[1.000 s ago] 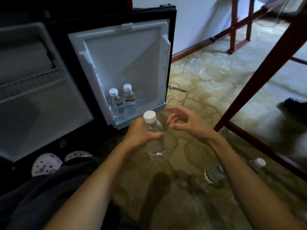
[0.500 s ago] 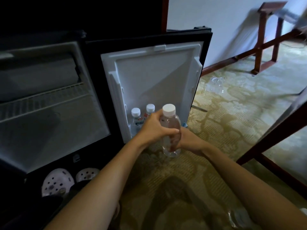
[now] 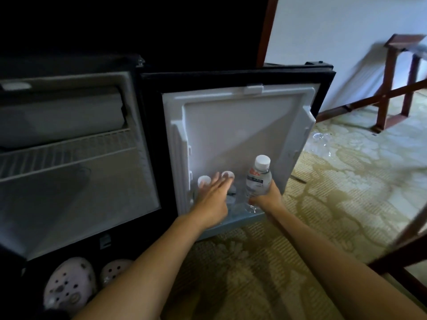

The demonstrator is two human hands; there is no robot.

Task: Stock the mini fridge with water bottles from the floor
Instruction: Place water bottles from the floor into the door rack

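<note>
Your right hand (image 3: 265, 198) gripped the clear plastic water bottle with a white cap (image 3: 257, 179) low on its body. It was upright over the pale blue bottom shelf (image 3: 242, 221) of the white-lined mini fridge door (image 3: 242, 135), just right of two white-capped bottles (image 3: 228, 175). Your left hand (image 3: 212, 197), fingers straight, lay across those caps. Lower it straight down while steadying the neighbours. Your hands hid their bodies; whether the base had landed, I cannot tell.
</note>
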